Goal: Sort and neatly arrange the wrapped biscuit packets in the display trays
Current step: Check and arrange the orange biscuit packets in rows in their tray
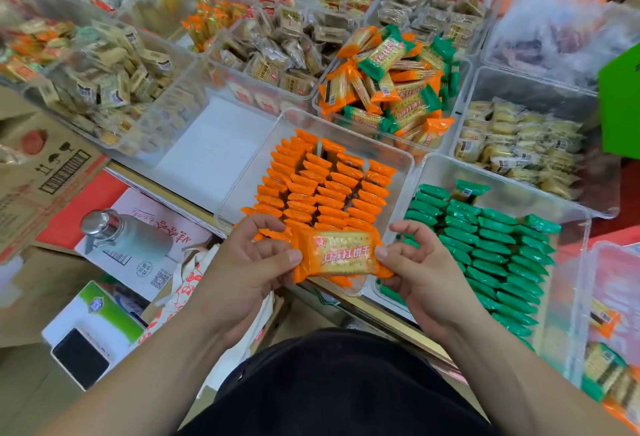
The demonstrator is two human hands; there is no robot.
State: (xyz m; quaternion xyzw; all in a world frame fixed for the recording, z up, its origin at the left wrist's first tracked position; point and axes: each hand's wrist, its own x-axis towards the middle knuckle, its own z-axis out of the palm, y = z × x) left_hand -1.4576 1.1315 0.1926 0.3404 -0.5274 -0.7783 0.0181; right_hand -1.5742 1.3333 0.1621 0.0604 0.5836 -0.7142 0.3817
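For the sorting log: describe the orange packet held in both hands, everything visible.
The orange packet is a rectangular, glossy, plastic-looking wrapper with crimped ends, a pale yellow biscuit panel and red-and-white lettering. It lies flat, face up, long side across the view. The left hand pinches its left end, the right hand its right end, thumbs on top. It hangs over the near edge of the clear tray holding rows of orange packets.
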